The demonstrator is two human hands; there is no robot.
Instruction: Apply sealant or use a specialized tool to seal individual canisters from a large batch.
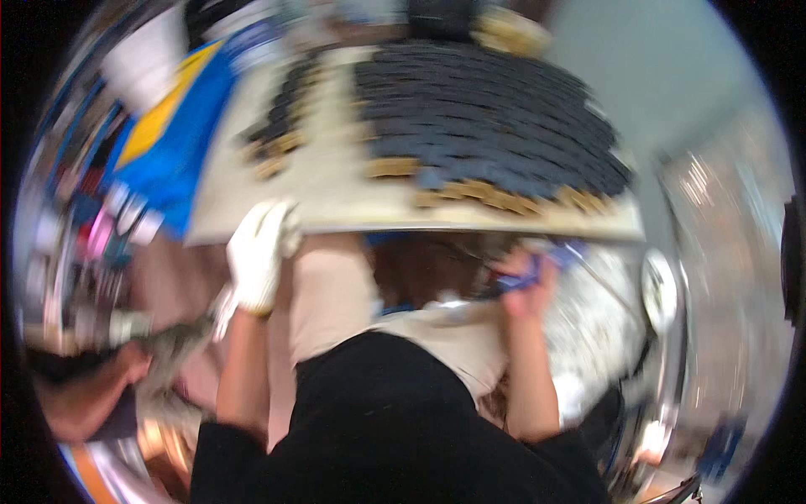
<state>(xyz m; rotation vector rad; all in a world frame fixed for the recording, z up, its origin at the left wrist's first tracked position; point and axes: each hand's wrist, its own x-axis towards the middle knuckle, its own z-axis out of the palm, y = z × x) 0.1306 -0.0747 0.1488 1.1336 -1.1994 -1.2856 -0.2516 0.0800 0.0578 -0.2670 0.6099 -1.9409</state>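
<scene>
A white glove covers my left hand [259, 252], which is raised at the near edge of a pale table [336, 189]. Motion smears its fingers, so I cannot tell whether they hold anything. My right hand [531, 281] is bare and lower than the tabletop, over to the right. Its fingers are wrapped round a blue-purple tool [525, 273] whose exact kind is too blurred to make out. On the table lie many dark blocks [487, 118] with tan ends, packed in rows. A shorter row of similar dark pieces [290, 101] lies to their left.
A blue and yellow sheet or bag [180, 134] hangs by the table's left side. At far left, another person's arm [96, 386] reaches in. A white round object [659, 290] stands on the right, beside a pale wall [680, 92]. Tan-clad legs [332, 290] are beneath the table edge.
</scene>
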